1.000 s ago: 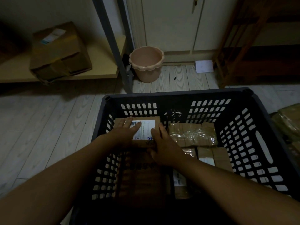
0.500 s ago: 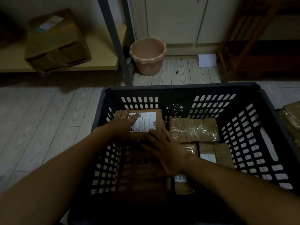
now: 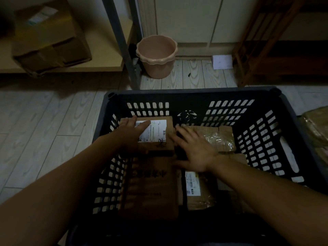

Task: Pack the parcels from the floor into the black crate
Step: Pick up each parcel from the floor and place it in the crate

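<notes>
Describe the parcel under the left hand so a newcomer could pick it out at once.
Start at the black crate on the floor and look in its far left corner. The box with the white label lies flat there, the left hand resting on it. Its neighbour, the tape-wrapped parcel, is glossy and shows no label.

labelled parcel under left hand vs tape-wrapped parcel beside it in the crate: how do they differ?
The labelled parcel shows a large white shipping label on plain cardboard; the tape-wrapped parcel is covered in glossy clear tape, with no label visible. The left hand lies flat on the labelled one; the right hand hovers over the taped one's near-left edge. Both are brown and lie flat along the black crate's far wall.
</notes>
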Action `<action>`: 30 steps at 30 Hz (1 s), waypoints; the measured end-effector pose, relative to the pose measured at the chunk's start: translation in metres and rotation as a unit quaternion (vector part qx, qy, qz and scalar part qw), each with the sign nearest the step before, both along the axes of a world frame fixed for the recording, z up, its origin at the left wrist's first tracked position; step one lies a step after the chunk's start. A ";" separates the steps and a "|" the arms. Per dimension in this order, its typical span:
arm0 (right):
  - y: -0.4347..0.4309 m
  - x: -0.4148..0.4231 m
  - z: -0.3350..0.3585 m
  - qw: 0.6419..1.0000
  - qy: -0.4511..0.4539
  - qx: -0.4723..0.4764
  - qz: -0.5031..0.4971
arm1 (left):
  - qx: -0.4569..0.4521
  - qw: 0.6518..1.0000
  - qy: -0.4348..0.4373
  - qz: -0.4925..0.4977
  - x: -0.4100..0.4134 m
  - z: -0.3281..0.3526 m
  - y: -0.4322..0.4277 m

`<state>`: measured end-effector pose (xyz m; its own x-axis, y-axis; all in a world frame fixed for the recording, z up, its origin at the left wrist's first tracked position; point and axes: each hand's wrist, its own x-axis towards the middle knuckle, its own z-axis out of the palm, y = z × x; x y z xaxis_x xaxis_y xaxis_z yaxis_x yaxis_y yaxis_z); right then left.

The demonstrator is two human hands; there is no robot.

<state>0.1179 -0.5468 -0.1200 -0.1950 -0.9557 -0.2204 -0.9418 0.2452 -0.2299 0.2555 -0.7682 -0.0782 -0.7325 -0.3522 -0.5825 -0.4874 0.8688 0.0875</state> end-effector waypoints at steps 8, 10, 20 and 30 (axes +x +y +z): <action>0.003 0.003 -0.007 0.994 -0.099 0.027 -0.024 | -0.018 1.000 -0.020 -0.006 -0.013 0.002 0.001; 0.008 -0.009 -0.008 0.995 -0.082 0.020 -0.053 | -0.038 0.999 -0.007 -0.014 -0.019 -0.001 0.002; 0.079 -0.060 -0.057 0.934 0.001 0.285 -0.214 | -0.027 0.999 -0.018 -0.028 -0.027 -0.026 0.004; 0.084 -0.038 0.079 0.934 -0.051 0.265 -0.233 | 0.017 0.996 -0.073 0.048 -0.009 0.072 0.026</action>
<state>0.0797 -0.4626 -0.0413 -0.5155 -0.5237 -0.6782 -0.6842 0.7281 -0.0422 0.2470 -0.7423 -0.0060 -0.6030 -0.3949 -0.6931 -0.5781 0.8150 0.0386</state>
